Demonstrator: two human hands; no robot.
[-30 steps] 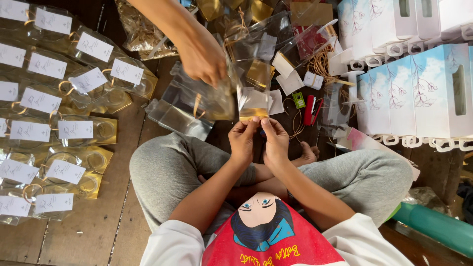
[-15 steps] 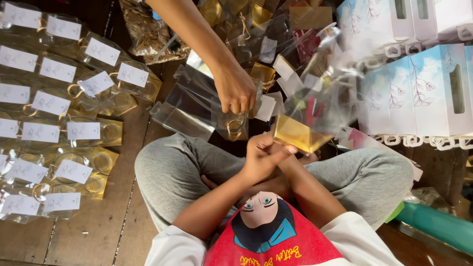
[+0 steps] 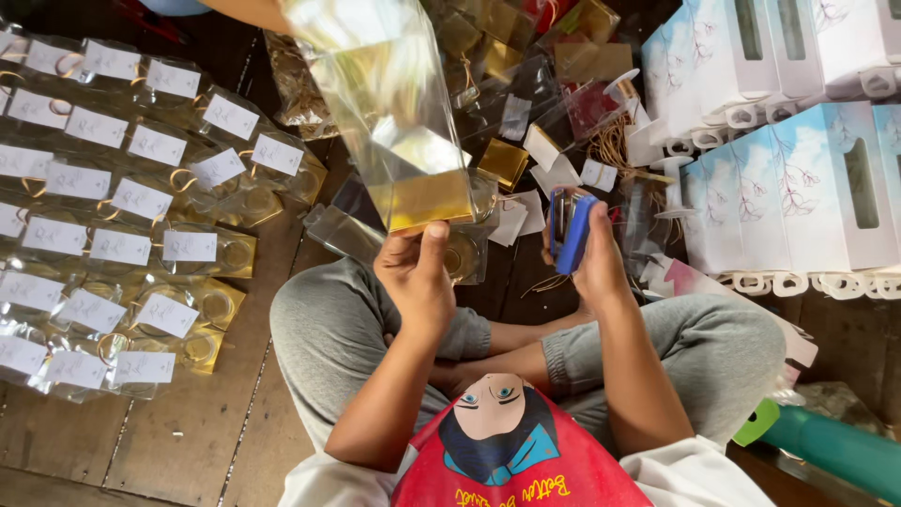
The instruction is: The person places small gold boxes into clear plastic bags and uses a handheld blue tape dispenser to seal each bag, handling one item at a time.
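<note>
My left hand grips the lower edge of a clear plastic bag with a gold base, held upright in front of me. My right hand is closed around a small blue stapler, held a little to the right of the bag and apart from it. I sit cross-legged on a wooden floor, grey trousers and a red printed shirt below my arms. Another person's arm shows at the top edge, above the bag.
Rows of finished clear packets with white tags cover the floor on the left. White and blue window boxes stand at the right. Loose gold cards, tags and twine lie ahead of my knees. A teal tube lies at the lower right.
The other person's hand has drawn back up out of the middle. My hands have parted: the left has lifted the bag upright, the right now holds the blue stapler.
</note>
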